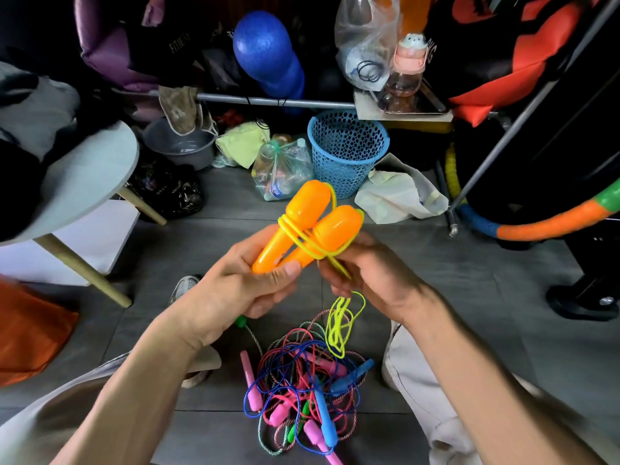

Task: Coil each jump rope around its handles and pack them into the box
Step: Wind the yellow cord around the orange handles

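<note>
Jump rope (307,226) | left hand (241,283) holds | blue basket (347,152) behind

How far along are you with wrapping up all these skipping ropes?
Barely started. In hand: the left hand grips the orange handles while the right hand pinches the yellow rope; a few turns are on, a loop hangs loose. Left: the tangled pile of pink, blue and green ropes on the floor. No packing box is visible.
</note>
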Motion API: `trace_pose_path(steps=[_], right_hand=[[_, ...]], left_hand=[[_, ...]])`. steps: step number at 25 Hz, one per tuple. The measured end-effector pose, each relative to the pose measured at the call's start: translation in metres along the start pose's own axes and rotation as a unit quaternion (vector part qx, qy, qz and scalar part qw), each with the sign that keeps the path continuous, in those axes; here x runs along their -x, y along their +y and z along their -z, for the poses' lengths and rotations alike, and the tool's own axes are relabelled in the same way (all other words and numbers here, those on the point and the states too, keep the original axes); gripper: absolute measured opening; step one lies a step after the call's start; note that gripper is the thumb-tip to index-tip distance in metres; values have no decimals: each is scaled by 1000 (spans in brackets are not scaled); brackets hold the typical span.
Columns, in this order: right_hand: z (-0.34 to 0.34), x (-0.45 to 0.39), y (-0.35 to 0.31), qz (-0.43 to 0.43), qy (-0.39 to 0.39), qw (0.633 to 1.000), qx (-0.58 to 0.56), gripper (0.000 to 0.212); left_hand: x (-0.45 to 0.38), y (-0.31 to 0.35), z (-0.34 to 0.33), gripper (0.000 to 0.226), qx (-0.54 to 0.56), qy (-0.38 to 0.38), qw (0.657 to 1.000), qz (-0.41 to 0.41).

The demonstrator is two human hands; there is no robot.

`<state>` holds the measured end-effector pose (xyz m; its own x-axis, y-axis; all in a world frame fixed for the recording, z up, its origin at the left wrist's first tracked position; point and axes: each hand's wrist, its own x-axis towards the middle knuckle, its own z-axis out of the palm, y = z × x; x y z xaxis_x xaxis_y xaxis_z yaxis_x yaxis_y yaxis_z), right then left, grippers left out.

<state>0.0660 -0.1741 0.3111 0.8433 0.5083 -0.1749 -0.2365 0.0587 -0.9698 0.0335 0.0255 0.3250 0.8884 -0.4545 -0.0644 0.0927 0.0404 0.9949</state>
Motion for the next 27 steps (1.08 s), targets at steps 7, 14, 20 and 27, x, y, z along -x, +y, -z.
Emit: trace_pose_path(steps=[7, 14, 20, 27], right_hand=[[-7, -1, -5, 4, 70, 986, 150, 20], [-26, 2, 11, 10, 79, 818, 569, 24], [-22, 12, -9, 49, 61, 710, 700, 15], [23, 16, -29, 36, -33, 861, 506, 15]], left_hand=[[-6, -8, -7, 22, -29, 146, 988, 49], [-17, -32, -9, 37, -414, 248, 872, 79], [-16, -47, -29, 18, -604, 142, 770, 152], [-10, -25, -23, 18, -528, -123, 829, 137]])
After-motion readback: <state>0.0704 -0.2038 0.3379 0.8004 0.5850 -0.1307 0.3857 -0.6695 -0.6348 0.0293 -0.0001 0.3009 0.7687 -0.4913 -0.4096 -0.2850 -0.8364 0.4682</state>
